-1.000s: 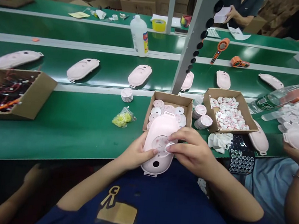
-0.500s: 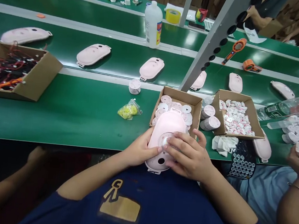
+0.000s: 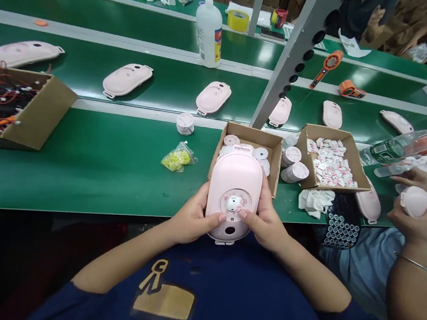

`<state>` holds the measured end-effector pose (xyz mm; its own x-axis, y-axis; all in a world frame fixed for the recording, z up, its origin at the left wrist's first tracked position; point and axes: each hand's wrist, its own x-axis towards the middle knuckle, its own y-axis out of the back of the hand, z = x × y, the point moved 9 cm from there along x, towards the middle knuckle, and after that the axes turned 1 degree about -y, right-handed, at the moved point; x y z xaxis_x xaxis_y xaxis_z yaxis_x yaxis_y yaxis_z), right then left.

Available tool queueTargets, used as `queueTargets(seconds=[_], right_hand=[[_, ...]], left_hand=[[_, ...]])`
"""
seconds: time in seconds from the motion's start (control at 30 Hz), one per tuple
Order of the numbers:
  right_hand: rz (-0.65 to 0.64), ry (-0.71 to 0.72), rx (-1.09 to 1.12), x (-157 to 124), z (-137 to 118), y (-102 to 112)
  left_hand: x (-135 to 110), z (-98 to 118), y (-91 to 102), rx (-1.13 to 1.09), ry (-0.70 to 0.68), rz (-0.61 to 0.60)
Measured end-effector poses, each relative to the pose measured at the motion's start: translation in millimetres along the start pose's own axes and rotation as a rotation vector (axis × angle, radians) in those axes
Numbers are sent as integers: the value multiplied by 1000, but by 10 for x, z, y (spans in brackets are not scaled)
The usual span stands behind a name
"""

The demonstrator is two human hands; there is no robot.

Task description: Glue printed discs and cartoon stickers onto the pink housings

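I hold a pink oval plastic shell (image 3: 235,182) upright against my chest, at the near edge of the green bench. My left hand (image 3: 191,220) grips its left side and my right hand (image 3: 267,221) its right side, both thumbs pressing beside a round cartoon sticker (image 3: 235,202) set in the shell's circular recess. A small dark hole sits below the sticker. Right behind the shell stands a small cardboard box (image 3: 253,136) of round stickers.
More pink shells (image 3: 127,79) ride the belt behind. A box of wires (image 3: 38,116) stands left, a yellow bag (image 3: 177,157) in the middle, a box of small parts (image 3: 358,171) and sticker rolls (image 3: 293,171) right. A neighbour's hands (image 3: 413,221) hold a pink part. A grey post (image 3: 288,61) rises ahead.
My right hand came off the sticker and moved to the shell's right side. The sticker now shows in the recess. The shell is raised a little and held by both hands.
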<state>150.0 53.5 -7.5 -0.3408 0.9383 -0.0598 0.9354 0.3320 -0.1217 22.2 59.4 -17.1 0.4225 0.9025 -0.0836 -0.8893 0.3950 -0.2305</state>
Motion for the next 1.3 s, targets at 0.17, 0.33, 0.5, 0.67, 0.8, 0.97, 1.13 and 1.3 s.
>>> queueTargets(seconds=[0.17, 0.33, 0.5, 0.67, 0.8, 0.97, 1.13, 1.3], right_hand=[[37, -5, 100, -11, 61, 26], [26, 16, 39, -39, 52, 19], [38, 25, -31, -49, 38, 16], [27, 24, -100, -39, 38, 3], [32, 47, -148, -19, -6, 6], [25, 35, -165, -11, -24, 9], [17, 97, -262, -9, -111, -66], [-142, 327, -348, -80, -398, -196]], left_hand=[[-21, -46, 1, 1, 17, -5], [-18, -53, 12, 48, -11, 11], [-10, -49, 11, 76, -22, 11], [-16, -59, 22, 88, 3, 44], [-14, -36, 21, 89, 9, 53], [20, -5, 25, 78, -5, 66], [25, -119, 32, -33, 83, 198], [2, 32, 359, -42, -37, 330]])
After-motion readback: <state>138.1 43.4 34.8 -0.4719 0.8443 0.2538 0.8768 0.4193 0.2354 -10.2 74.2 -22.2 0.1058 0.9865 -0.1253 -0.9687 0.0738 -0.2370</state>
